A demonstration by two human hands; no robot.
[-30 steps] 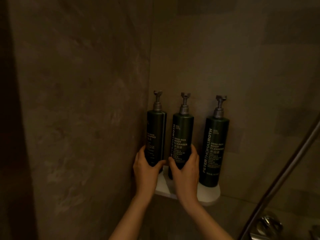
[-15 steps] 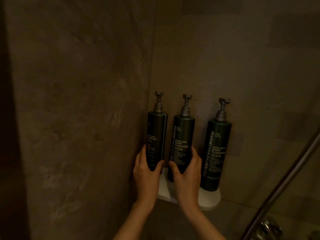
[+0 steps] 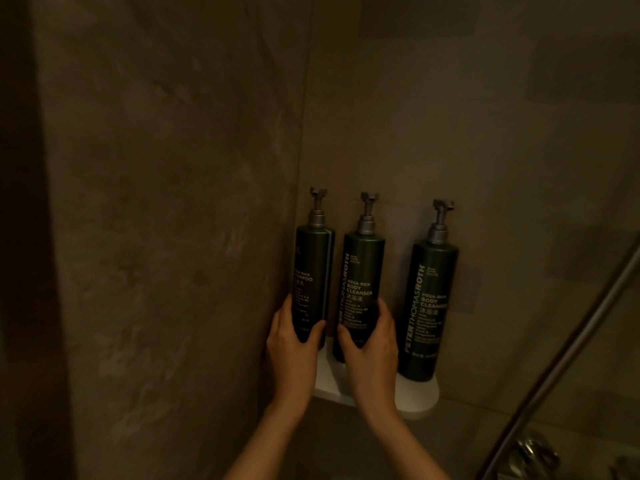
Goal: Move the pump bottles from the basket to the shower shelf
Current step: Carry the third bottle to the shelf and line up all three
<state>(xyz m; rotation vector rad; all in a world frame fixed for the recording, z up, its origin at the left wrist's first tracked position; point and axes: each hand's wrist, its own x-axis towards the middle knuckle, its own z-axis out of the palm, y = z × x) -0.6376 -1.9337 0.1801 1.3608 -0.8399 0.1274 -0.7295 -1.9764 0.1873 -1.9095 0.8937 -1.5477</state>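
Both hands grip bottles on the corner shelf. Left hand [image 3: 292,351]: wrapped around the lower body of the shampoo bottle [image 3: 313,271], thumb on the front face, fingers hidden behind it. Right hand [image 3: 372,351]: closed around the lower body of the middle body cleanser bottle [image 3: 360,282], thumb at the left edge of the bottle, fingers curled over its right side. Both forearms enter from the lower edge of the view.

Three dark green pump bottles stand upright in a row on the white shower shelf [image 3: 420,394], which is set into the corner where two brown stone-look walls meet. Shampoo bottle: leftmost, close against the left wall [image 3: 156,237]. Middle bottle: just beside it, a narrow gap between them. Right body cleanser bottle [image 3: 427,306]: untouched, standing apart from the middle one near the rounded outer end of the shelf. Each carries a grey pump head.

Metal shower hose [image 3: 568,344]: runs diagonally across the right side. Chrome fitting [image 3: 533,452]: lower right, blurred.
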